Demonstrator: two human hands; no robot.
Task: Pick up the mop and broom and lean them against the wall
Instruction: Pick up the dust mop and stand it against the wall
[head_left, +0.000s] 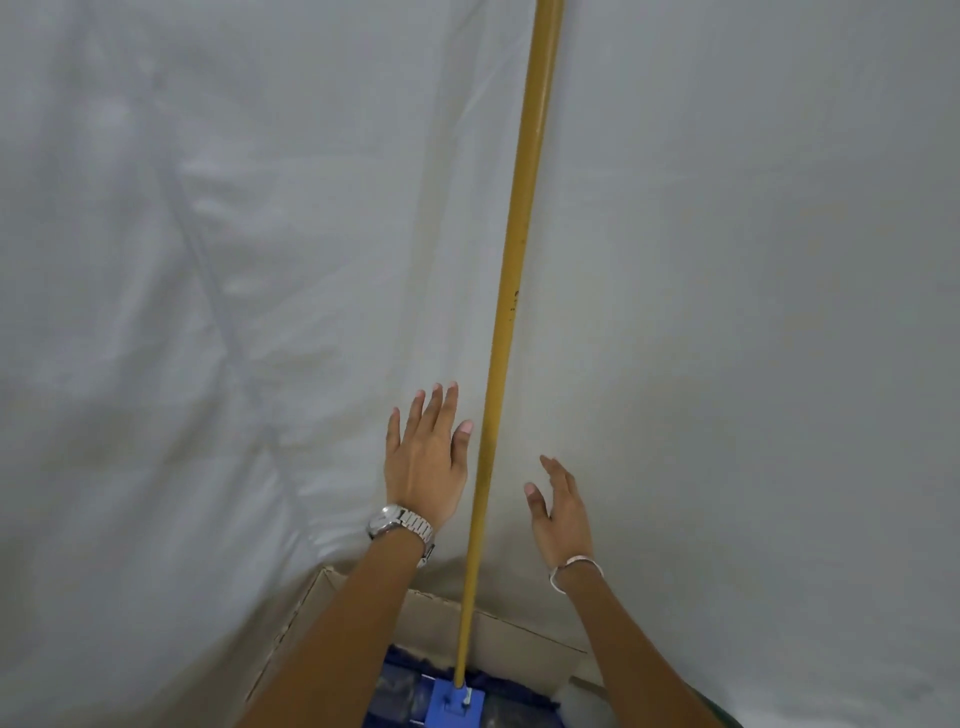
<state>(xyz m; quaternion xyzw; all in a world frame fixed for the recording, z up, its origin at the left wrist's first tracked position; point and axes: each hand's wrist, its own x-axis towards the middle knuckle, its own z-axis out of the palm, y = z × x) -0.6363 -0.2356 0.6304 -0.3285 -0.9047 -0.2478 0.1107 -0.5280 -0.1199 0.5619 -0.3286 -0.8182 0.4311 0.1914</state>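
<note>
A long yellow mop handle (511, 306) stands nearly upright against the white cloth-covered wall (208, 260). Its blue head bracket (454, 704) rests at the bottom on dark blue mop fibres (400, 675). My left hand (426, 462), with a metal watch on the wrist, is open just left of the handle, fingers spread and not touching it. My right hand (561, 512), a thin bangle on its wrist, is open to the right of the handle, also apart from it. The broom is not in view.
A brown cardboard sheet (498, 629) lies on the floor at the foot of the wall, under the mop head. The wrinkled white cloth fills the view on both sides.
</note>
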